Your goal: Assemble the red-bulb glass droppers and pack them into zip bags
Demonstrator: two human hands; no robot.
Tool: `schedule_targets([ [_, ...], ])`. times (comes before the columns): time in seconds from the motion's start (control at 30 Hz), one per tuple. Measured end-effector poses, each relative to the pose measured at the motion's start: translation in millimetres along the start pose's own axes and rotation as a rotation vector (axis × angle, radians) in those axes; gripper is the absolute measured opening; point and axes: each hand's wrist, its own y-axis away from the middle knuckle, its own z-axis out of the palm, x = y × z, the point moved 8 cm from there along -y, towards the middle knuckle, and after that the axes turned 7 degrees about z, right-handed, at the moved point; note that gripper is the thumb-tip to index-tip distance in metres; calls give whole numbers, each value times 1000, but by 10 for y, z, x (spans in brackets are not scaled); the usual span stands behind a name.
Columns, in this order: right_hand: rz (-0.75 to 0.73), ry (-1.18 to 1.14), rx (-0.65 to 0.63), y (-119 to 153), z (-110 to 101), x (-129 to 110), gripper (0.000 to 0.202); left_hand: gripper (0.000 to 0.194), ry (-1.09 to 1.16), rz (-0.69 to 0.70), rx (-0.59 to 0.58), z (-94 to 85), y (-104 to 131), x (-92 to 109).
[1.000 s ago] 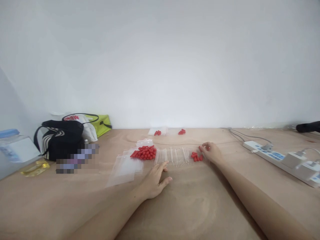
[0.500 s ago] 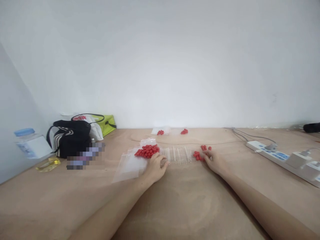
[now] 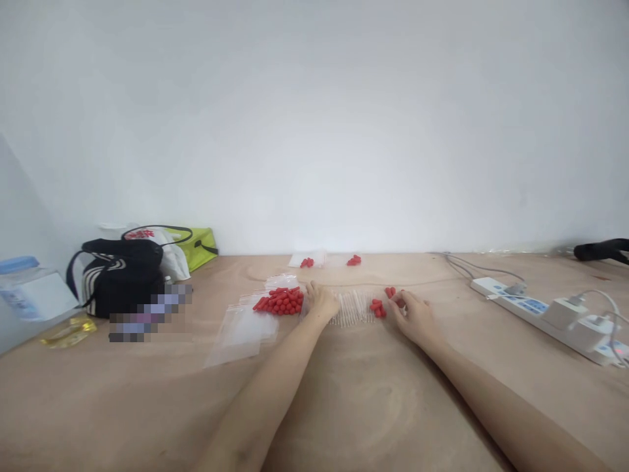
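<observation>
My left hand (image 3: 322, 303) reaches over the left end of a row of thin clear sticks (image 3: 354, 308), its fingers stretched forward and slightly apart. Just left of it lies a heap of small red capsule-shaped pieces (image 3: 281, 301) on flat clear zip bags (image 3: 240, 331). At the row's other end, my right hand (image 3: 411, 316) is curled with thumb and fingertips closed around a red piece, partly hidden by the fingers. Beside those fingertips are a few loose red pieces (image 3: 377, 308).
Farther back lie two small red clusters, one on a clear bag (image 3: 319, 259). On the left stand a black bag (image 3: 122, 282), a lime-green bag (image 3: 201, 249) and a blue-lidded plastic jar (image 3: 34, 292), near a yellow tape roll (image 3: 69, 332). A white power strip (image 3: 535, 308) with cables lies right.
My left hand has moved forward and right over the sticks, its fingers straightening out. The right hand stays by the small red group. The whole view has shifted slightly.
</observation>
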Motion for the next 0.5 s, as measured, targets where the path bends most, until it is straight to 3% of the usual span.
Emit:
schedule_targets([
  [0.3,-96,-127,41,17,32,-88,29,25,4,-25,-58,-10,-95,128],
  [0.4,-91,-208,35,44,44,-134,30,21,30,54,-50,-166,-54,217],
  [0.5,-175,-240,-36,130,55,-329,18,21,90,231,-45,-359,160,275],
])
